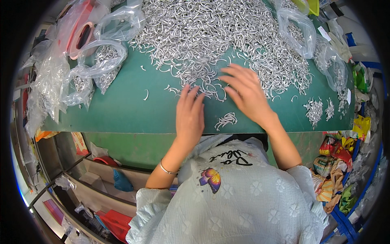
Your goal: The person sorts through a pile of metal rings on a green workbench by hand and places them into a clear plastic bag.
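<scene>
A broad heap of small curved silvery metal pieces (pixel 195 32) covers the far middle of the green tabletop (pixel 134 114). At the heap's near edge, my left hand (pixel 190 116) reaches forward with its fingers stretched out, the tips by a few loose pieces. My right hand (pixel 248 91) hovers or rests at the heap's edge just to the right, fingers spread and slightly blurred. I see nothing held in either hand. Between the hands and the table's front edge lies a small separate cluster of the pieces (pixel 226 120). A single piece (pixel 146 94) lies apart on the left.
Clear plastic bags with metal pieces (pixel 107 61) stand at the left, beside a pink container (pixel 81 40). Another clear bag (pixel 298 34) lies at the right. Small sorted-looking piles (pixel 314 112) sit near the right front corner. Colourful packets (pixel 335 154) fill a blue rack at the right.
</scene>
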### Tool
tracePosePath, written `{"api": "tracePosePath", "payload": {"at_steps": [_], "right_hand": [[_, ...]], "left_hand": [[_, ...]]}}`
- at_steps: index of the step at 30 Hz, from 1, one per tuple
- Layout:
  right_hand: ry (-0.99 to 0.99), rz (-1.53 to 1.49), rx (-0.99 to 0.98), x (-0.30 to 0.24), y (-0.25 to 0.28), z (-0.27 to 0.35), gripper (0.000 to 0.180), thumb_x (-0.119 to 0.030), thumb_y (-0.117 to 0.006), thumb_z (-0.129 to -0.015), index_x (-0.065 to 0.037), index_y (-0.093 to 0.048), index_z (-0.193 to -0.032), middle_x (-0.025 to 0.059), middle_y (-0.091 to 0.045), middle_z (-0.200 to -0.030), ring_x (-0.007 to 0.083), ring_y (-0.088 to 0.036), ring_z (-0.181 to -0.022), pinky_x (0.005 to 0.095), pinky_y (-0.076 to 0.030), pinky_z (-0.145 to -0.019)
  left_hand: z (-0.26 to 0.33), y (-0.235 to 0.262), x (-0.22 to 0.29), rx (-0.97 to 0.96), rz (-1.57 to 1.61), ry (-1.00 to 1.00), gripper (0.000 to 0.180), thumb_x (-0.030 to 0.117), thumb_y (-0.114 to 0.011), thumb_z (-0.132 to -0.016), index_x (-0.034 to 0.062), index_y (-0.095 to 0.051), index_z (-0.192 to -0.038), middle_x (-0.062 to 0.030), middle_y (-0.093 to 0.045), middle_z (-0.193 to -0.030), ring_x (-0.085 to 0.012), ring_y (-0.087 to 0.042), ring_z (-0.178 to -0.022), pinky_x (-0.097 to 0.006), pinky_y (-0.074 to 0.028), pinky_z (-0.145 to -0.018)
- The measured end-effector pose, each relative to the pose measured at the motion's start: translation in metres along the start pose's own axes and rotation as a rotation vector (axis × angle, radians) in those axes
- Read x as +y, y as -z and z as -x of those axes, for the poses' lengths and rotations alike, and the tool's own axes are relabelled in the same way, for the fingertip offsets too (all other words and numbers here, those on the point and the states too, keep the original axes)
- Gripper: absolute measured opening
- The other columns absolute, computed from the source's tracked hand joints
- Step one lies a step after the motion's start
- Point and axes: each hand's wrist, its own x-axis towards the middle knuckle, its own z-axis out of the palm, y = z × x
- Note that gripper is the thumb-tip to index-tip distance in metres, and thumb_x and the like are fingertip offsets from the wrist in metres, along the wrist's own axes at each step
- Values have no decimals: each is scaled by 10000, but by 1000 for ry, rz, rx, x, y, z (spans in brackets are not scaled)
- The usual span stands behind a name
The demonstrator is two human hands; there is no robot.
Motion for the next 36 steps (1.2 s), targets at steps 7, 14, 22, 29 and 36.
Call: {"api": "tracePosePath", "payload": {"at_steps": [7, 14, 22, 29, 36], "right_hand": [[69, 148, -61, 6, -11, -6, 299, -160, -698, -801, -70, -611, -1073, 77, -568, -1191, 290, -484, -1196, 472, -337, -1031], [42, 11, 2, -5, -14, -20, 421, -139, -712, -789, -77, -590, -1187, 79, -551, -1274, 299, -459, -1252, 459, -354, -1020], [6, 282, -160, 5, -9, -16, 369, -216, -685, -828, -99, -608, -1169, 72, -528, -1303, 300, -410, -1302, 537, -288, -1065], [-135, 275, -140, -9, 14, 11, 250, -133, -698, -801, -47, -642, -1028, 109, -550, -1176, 308, -464, -1201, 525, -280, -1063], [-82, 94, 6, -7, -6, -15, 203, -88, -687, -776, -53, -641, -970, 59, -576, -1026, 259, -510, -1049, 398, -386, -882]], "left_hand": [[11, 7, -6, 47, 123, 11, 279, -86, -601, -806, 5, -633, -1067, -155, -584, -1222, -351, -539, -1181, -422, -430, -986], [-13, 3, -19, 70, -49, 26, 394, -28, -555, -864, 12, -542, -1256, -165, -478, -1375, -368, -413, -1308, -492, -322, -1071], [3, 4, -7, -192, -53, -103, 399, -19, -603, -818, 42, -575, -1211, -111, -482, -1391, -338, -375, -1353, -581, -245, -1097], [-2, 6, -8, -55, -88, 64, 316, -20, -559, -871, 45, -611, -1176, -113, -520, -1350, -337, -424, -1322, -564, -250, -1102], [7, 7, -9, -45, 49, -18, 315, -43, -562, -858, 24, -610, -1162, -112, -544, -1326, -336, -441, -1308, -558, -254, -1102]]}}
